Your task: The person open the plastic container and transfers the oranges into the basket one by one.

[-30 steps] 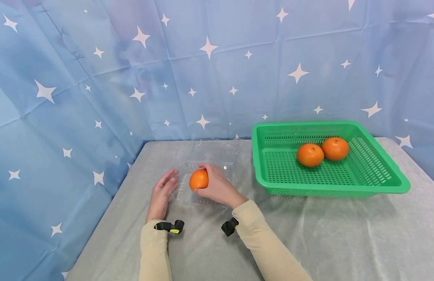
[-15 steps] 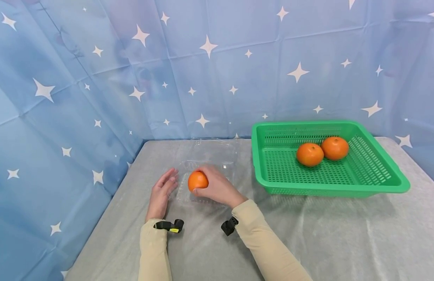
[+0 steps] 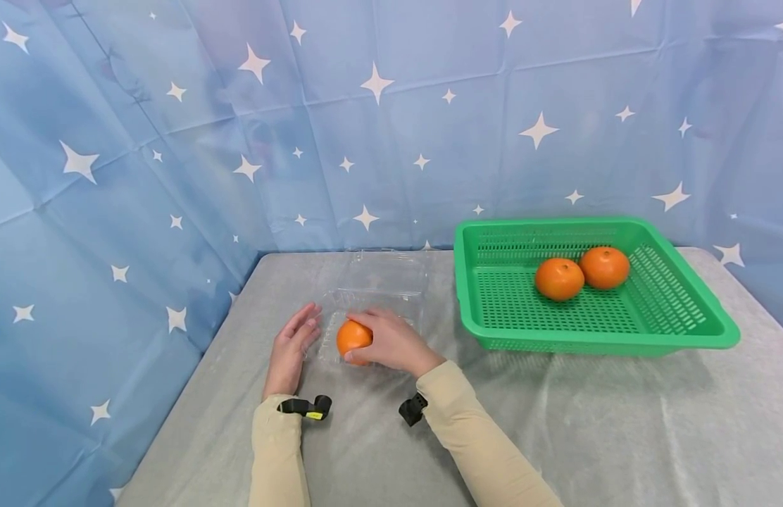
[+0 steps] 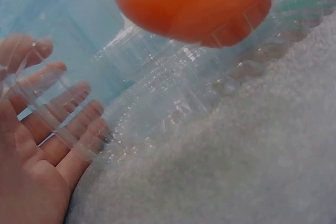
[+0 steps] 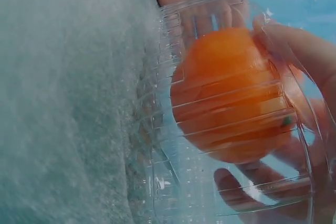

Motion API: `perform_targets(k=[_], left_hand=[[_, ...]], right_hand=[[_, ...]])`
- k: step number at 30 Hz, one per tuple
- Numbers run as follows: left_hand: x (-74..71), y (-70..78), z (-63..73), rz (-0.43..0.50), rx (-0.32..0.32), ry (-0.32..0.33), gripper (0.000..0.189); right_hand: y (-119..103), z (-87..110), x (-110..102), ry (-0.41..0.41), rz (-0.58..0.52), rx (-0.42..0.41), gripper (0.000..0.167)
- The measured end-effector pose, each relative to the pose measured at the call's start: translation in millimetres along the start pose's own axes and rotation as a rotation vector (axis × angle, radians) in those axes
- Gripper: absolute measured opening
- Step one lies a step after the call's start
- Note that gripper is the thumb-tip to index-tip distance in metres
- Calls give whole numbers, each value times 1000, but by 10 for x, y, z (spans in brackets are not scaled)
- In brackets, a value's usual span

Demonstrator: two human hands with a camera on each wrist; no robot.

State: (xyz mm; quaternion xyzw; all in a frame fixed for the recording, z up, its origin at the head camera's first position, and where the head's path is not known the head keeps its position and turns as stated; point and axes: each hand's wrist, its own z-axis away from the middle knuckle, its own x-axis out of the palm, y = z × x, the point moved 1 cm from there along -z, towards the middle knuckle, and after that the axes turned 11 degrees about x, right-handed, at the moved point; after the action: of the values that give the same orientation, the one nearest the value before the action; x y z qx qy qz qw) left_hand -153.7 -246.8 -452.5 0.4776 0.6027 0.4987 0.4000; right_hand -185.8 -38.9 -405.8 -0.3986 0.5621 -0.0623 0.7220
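Note:
My right hand (image 3: 396, 342) holds a mandarin orange (image 3: 351, 339) low in a clear plastic clamshell box (image 3: 384, 272), toward its front left part. Through the box's see-through wall, the right wrist view shows the fruit (image 5: 226, 98) with fingers and thumb (image 5: 304, 45) about it. Whether the fruit touches the box floor, I cannot tell. The box's lid is folded back toward the curtain. At the box's left side stands my left hand (image 3: 290, 355), its fingers loosely extended. The left wrist view shows that hand (image 4: 37, 140) against the clear wall, holding no fruit.
A green plastic basket (image 3: 594, 341) stands to the right, with two more mandarin oranges (image 3: 559, 279) inside. Grey cloth (image 3: 360, 451) covers the table. A blue curtain with stars (image 3: 429, 127) hangs behind and along the left.
My right hand has lowered the mandarin orange and shifted it slightly left and toward me, into the box. The left hand has stayed in place.

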Motion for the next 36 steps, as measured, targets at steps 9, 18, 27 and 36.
perform_targets(k=[9,18,27,36], left_hand=[[11,3,-14,-24,3,-2,47],[6,2,-17,-10,-6,-7,47],[10,-7,-5,-17,-7,15,48],[11,-23,-5,-21,3,20,50]], right_hand=[[20,-25,-8,3,-152,73,78],[22,-24,-15,7,-211,74,70],[20,-5,-44,92,-231,29,60],[-4,16,-125,145,-267,17,65]])
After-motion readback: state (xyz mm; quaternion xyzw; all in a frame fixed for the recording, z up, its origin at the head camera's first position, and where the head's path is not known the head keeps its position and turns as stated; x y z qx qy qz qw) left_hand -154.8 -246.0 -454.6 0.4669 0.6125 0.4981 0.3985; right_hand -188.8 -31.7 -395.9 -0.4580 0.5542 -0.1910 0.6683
